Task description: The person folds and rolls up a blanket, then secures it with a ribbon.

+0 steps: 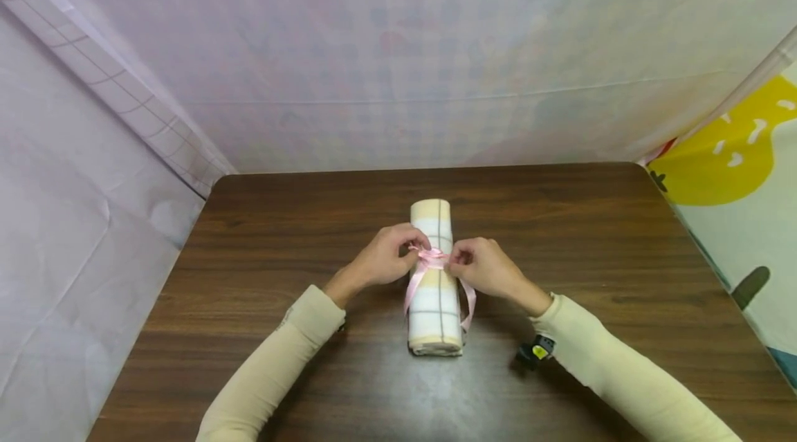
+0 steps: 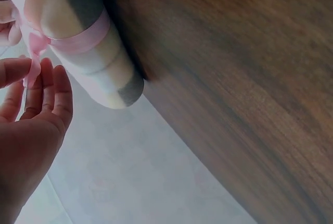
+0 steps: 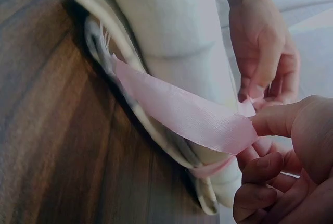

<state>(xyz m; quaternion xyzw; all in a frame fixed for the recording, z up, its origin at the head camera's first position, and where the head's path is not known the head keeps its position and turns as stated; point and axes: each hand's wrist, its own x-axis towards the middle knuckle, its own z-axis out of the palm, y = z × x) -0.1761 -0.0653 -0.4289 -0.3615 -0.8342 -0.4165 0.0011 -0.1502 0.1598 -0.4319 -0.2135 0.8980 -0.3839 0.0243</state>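
A rolled cloth, white and cream with thin grey lines, lies lengthwise on the table. Around its middle runs a pink ribbon, crossed or knotted on top, with tails hanging down on both sides. My left hand pinches one part of the ribbon at the roll's left; in the left wrist view the pink ribbon sits between thumb and fingers. On the other side my right hand pinches another part, and the right wrist view has the wide ribbon stretching from those fingers to the roll's side.
The dark wooden table spreads around the roll. A pale patterned curtain hangs behind its far edge, and a white sheet hangs at the left. To the right stands a cloth with a yellow print.
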